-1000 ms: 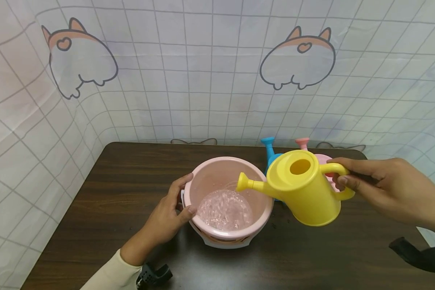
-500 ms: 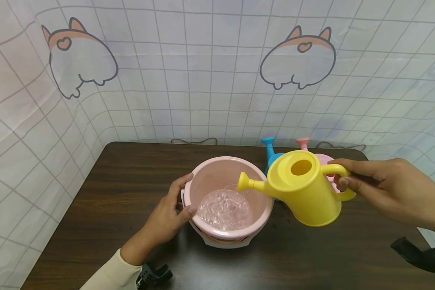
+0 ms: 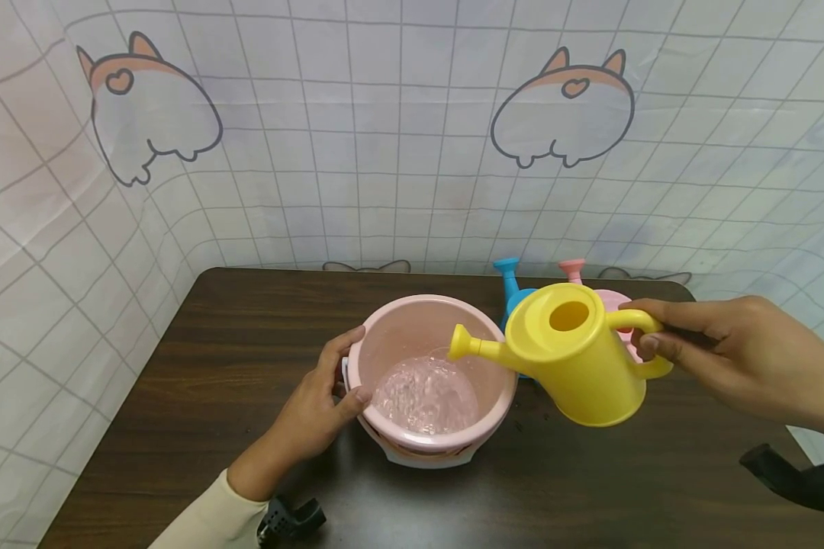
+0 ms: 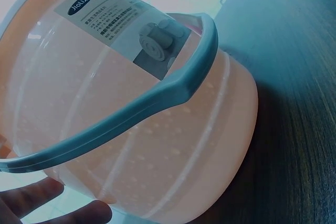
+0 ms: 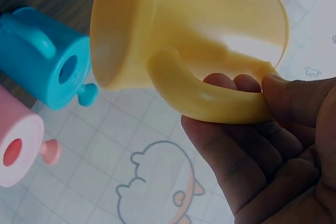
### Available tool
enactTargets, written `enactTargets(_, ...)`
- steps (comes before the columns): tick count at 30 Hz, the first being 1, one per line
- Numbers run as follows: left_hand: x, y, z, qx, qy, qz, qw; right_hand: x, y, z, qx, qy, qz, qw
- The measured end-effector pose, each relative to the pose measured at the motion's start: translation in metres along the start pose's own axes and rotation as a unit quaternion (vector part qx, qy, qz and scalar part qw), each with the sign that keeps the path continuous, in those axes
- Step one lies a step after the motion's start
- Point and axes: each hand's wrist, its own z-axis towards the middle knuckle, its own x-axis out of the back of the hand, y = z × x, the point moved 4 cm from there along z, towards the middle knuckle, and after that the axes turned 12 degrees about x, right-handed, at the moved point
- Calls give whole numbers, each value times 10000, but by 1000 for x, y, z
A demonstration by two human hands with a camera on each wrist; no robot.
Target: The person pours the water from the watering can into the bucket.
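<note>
A pink plastic bucket [image 3: 398, 313] stands on the dark table, with rippling water [image 3: 426, 396] in its bottom. My left hand [image 3: 319, 404] holds its left side, thumb and index finger at the rim; other fingers show beside the wall in the left wrist view. In that view a grey-blue bail handle [image 4: 152, 100] hangs across the bucket wall. My right hand [image 3: 735, 351] grips the handle of a yellow watering can [image 3: 584, 374], thumb and fingers around it. The can is raised and tilted left, its spout head over the bucket's inside. Thin streaks of water show by the spout.
Behind the yellow can stand a blue watering can [image 5: 47, 56] and a pink watering can [image 5: 18, 137], partly hidden in the head view. A white gridded cloth [image 3: 398, 152] with corgi drawings hangs behind the wooden table [image 3: 247, 343].
The water surface in the bucket keeps rippling. Both hands, the bucket and the yellow watering can stay almost in place, with only a very slight shift of the whole view.
</note>
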Motion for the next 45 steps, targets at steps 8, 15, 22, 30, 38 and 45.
enactTargets(8,0,0,0,26,8,24,10000,-1,-2,2,-48,24,6,10000)
enactTargets(15,0,-1,-1,71,3,28,10000,-1,-3,3,-57,49,73,9999)
enactTargets(22,0,-1,0,63,-2,6,10000,1,-4,4,-151,-29,24,9999)
enactTargets(30,0,-1,-1,29,8,-7,10000,2,-5,5,-240,-92,7,9997)
enactTargets(38,0,-1,0,-22,-21,-48,10000,2,-5,6,-288,-128,-23,9995)
enactTargets(45,-1,-1,-1,22,-19,-35,10000,2,-5,6,-305,-155,-21,9994)
